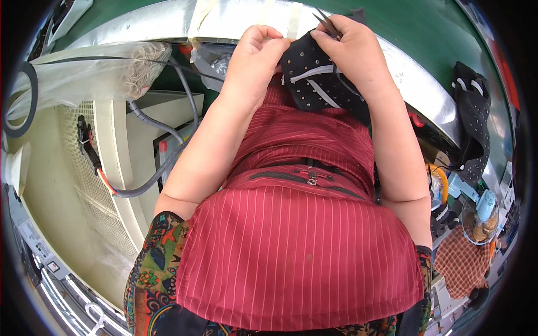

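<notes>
Main relation: black cloth piece w/ small silvery dots & white strips [319, 84] sits btwn the two hands, at the near edge of the green worktop w/ a shiny metal border [252, 17], and droops nearside over the dark-red pinstriped apron [297, 252]. From L hand [255, 64] it lies right & near; from R hand [358, 56], left & near, w/ part of it under the palm. Long axis hard to call b/c it's bunched; one white strip runs roughly L–R, the other slants nearside to the right. R hand covers more of the cloth; L hand is only at its far-left corner.

Grip, L: thumb & index pinched tight, seemingly on that corner; can't tell if a thread's in there too. Grip, R: closed, thumb pressing the cloth's far edge, w/ a dark slim two-pointed metal tool [327, 23] tucked in the fingers, tips slightly apart, aimed far-left, clear of the cloth.

2nd black dotted cloth [473, 123] hangs off the worktop's right side, well apart from both hands.
</notes>
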`<action>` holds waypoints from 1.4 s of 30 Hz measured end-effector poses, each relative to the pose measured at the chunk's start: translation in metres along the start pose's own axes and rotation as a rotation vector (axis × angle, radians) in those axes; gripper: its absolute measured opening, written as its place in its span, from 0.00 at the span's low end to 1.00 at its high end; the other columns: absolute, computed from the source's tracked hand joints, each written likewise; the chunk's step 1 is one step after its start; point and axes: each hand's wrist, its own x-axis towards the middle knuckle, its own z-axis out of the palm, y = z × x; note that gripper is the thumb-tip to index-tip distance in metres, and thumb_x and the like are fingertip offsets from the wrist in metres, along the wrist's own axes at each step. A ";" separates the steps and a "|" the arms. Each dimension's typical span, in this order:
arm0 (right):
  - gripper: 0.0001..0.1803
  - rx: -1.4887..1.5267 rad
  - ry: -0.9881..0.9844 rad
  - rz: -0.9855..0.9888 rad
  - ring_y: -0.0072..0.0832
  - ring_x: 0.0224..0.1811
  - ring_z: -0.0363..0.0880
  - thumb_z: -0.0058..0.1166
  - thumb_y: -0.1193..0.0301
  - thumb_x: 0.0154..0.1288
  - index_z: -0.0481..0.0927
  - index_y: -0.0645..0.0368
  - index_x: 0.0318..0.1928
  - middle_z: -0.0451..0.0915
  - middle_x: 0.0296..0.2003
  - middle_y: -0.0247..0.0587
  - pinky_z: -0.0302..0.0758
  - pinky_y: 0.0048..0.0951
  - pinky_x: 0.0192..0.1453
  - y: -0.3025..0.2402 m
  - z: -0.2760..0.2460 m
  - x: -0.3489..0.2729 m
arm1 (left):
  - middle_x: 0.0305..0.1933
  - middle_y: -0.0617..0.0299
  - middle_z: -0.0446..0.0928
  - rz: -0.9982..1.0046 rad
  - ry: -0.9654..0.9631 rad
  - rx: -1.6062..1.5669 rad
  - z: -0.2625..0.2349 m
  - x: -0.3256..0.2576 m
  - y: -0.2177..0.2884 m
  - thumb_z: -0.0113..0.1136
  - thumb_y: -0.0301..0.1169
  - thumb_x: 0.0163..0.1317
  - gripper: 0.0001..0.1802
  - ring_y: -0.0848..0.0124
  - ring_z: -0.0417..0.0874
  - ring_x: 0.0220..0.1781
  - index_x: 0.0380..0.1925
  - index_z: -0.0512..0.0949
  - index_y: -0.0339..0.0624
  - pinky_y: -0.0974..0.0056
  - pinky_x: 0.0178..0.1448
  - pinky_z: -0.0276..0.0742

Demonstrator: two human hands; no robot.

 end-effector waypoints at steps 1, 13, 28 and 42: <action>0.14 -0.016 -0.010 -0.007 0.42 0.31 0.80 0.54 0.62 0.58 0.80 0.60 0.35 0.81 0.28 0.47 0.74 0.37 0.37 -0.001 0.002 0.000 | 0.37 0.60 0.80 -0.011 0.013 0.053 -0.001 -0.001 0.000 0.57 0.29 0.62 0.06 0.77 0.78 0.34 0.35 0.74 0.39 0.72 0.39 0.73; 0.12 -0.153 -0.212 -0.083 0.30 0.25 0.76 0.56 0.66 0.57 0.78 0.64 0.35 0.78 0.23 0.44 0.72 0.29 0.33 -0.013 0.006 -0.005 | 0.33 0.64 0.80 -0.090 -0.114 0.410 -0.032 -0.002 -0.026 0.60 0.29 0.61 0.09 0.80 0.78 0.35 0.38 0.78 0.33 0.74 0.40 0.73; 0.11 0.202 -0.189 0.039 0.20 0.29 0.76 0.56 0.71 0.58 0.81 0.64 0.40 0.81 0.28 0.35 0.73 0.23 0.37 -0.002 -0.013 -0.008 | 0.34 0.64 0.81 0.043 -0.056 0.541 -0.018 0.000 -0.022 0.59 0.33 0.62 0.13 0.79 0.78 0.35 0.40 0.80 0.34 0.73 0.40 0.75; 0.12 -0.054 0.642 0.224 0.15 0.28 0.73 0.58 0.72 0.58 0.82 0.61 0.44 0.81 0.33 0.32 0.70 0.16 0.33 0.109 -0.136 -0.036 | 0.34 0.65 0.80 0.051 -0.051 0.537 -0.013 0.001 -0.014 0.58 0.32 0.63 0.12 0.81 0.77 0.34 0.41 0.79 0.34 0.74 0.39 0.74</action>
